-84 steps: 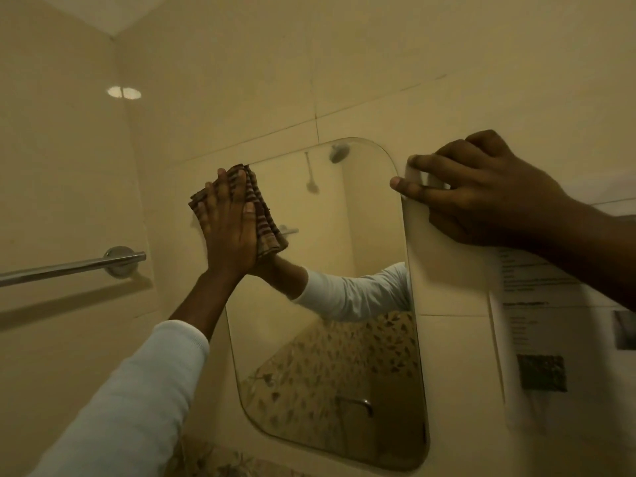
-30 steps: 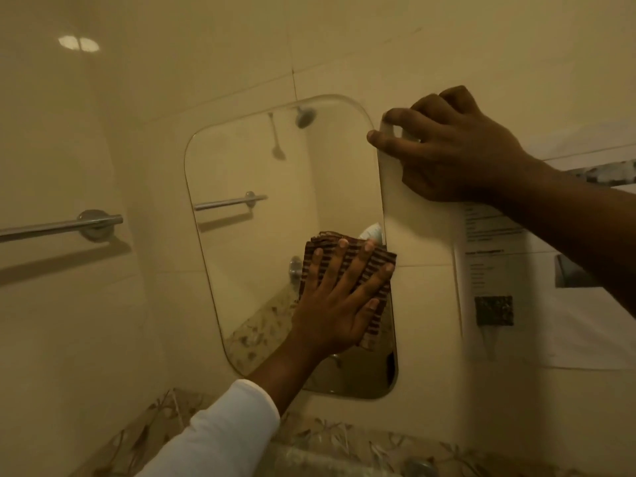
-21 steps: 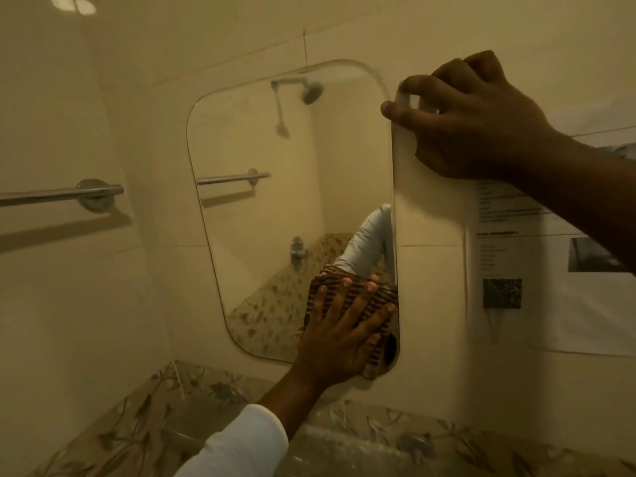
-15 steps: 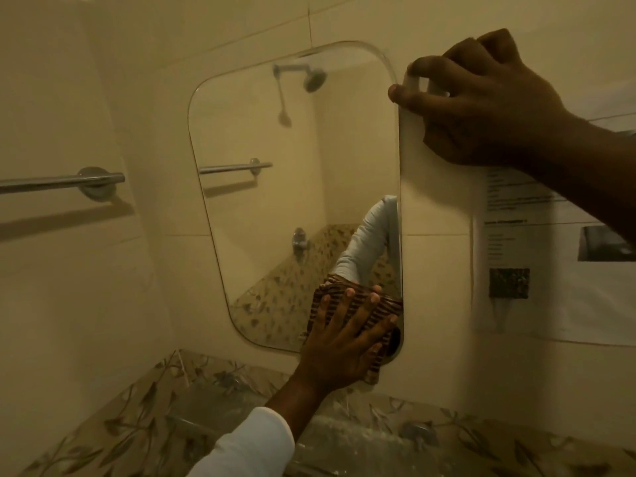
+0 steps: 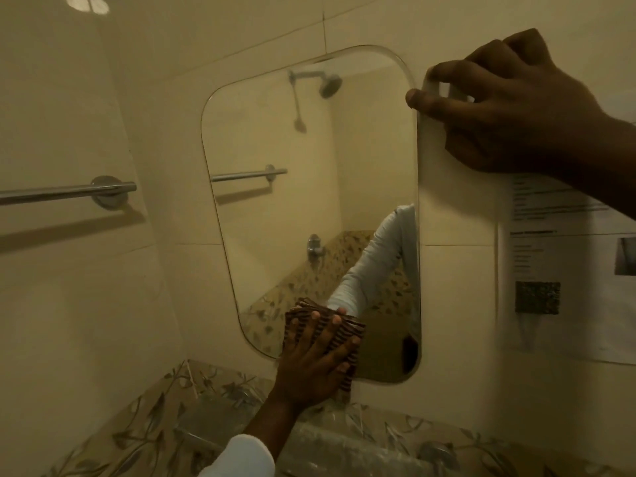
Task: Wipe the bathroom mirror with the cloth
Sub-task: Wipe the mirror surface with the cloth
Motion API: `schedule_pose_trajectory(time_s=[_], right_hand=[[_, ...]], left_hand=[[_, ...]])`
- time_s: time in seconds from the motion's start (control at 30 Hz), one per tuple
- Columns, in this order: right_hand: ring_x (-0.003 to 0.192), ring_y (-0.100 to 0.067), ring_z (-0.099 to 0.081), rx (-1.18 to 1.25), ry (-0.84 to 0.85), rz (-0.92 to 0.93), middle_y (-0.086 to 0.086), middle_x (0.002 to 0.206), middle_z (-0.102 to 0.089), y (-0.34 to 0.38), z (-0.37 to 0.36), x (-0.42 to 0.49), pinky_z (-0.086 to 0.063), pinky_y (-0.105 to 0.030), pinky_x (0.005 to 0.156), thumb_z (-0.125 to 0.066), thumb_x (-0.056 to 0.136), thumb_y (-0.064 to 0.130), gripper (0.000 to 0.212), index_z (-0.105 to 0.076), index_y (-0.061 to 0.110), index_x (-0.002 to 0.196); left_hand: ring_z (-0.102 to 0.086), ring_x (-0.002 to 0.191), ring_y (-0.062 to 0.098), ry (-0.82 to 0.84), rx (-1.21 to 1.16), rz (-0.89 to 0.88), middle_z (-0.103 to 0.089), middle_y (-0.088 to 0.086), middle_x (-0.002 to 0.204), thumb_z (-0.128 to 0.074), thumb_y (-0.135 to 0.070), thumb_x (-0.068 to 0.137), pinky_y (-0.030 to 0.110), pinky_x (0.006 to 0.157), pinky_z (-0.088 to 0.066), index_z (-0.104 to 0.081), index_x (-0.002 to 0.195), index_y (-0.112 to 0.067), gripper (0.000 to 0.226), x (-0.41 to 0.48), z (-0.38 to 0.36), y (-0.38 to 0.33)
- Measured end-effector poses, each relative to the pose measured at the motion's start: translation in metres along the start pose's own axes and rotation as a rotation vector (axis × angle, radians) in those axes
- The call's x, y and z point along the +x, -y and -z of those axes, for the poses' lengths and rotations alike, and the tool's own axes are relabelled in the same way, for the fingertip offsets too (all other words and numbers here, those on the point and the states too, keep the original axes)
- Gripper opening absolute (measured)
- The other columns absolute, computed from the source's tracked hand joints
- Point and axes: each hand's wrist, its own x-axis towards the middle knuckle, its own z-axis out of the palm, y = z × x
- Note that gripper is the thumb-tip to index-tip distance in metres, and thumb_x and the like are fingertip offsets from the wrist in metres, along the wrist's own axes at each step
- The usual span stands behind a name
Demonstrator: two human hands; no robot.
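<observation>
A rounded rectangular mirror (image 5: 292, 208) hangs on the cream tiled wall and reflects a shower head, a towel bar and my white sleeve. My left hand (image 5: 315, 366) lies flat with fingers spread, pressing a folded brown striped cloth (image 5: 344, 333) against the mirror's lower edge, left of its bottom right corner. My right hand (image 5: 509, 108) curls its fingers around the mirror's upper right edge and grips it.
A chrome towel bar (image 5: 69, 191) is fixed to the left wall. A printed paper sheet (image 5: 564, 270) is stuck on the wall right of the mirror. A leaf-patterned tile band (image 5: 144, 432) runs below, with a plastic-covered fixture (image 5: 337, 442) under the mirror.
My left hand slid the cloth from the mirror's upper left down to the lower right, then a little leftward along the bottom edge. My right hand has kept its hold on the upper right edge.
</observation>
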Motion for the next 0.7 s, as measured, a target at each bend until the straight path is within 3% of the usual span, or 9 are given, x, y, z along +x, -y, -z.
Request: schedule_pose_trajectory(time_s=[0.23,0.5,0.6,0.7], right_hand=[[0.125,-0.054,-0.044,-0.01,0.02,0.014,-0.03,0.156,-0.042,-0.001,-0.002,0.001,-0.034,-0.061,0.103,-0.025,0.107,0.047,0.067,-0.034,0.017,0.166],[0.119,-0.055,-0.05,0.022,-0.021,0.0,-0.033,0.151,-0.048,0.001,0.003,0.004,-0.037,-0.06,0.099,-0.032,0.105,0.045,0.066,-0.042,0.012,0.162],[0.119,-0.053,-0.05,0.026,-0.036,-0.01,-0.03,0.151,-0.049,-0.001,0.003,0.004,-0.036,-0.059,0.098,-0.032,0.106,0.044,0.065,-0.044,0.014,0.161],[0.119,-0.052,-0.051,0.013,-0.039,-0.006,-0.029,0.15,-0.05,-0.002,0.001,0.004,-0.036,-0.059,0.097,-0.031,0.106,0.044,0.064,-0.044,0.014,0.161]], left_hand=[[0.001,0.168,0.036,0.024,-0.05,0.2,-0.003,0.005,0.182,-0.028,-0.049,0.114,0.058,0.134,0.006,-0.015,0.172,-0.037,0.06,-0.003,0.013,0.061],[0.004,0.168,0.034,-0.041,-0.112,0.362,0.003,0.007,0.181,-0.019,-0.043,0.116,0.062,0.133,0.007,-0.003,0.173,-0.032,0.06,0.043,0.038,0.121],[0.002,0.167,0.039,-0.038,-0.114,0.324,0.001,0.009,0.181,-0.018,-0.041,0.116,0.073,0.129,0.002,-0.001,0.173,-0.031,0.06,0.076,0.053,0.146],[0.004,0.167,0.038,-0.057,-0.097,0.281,0.002,0.008,0.181,-0.017,-0.041,0.116,0.071,0.13,0.004,-0.001,0.173,-0.031,0.06,0.114,0.067,0.165]])
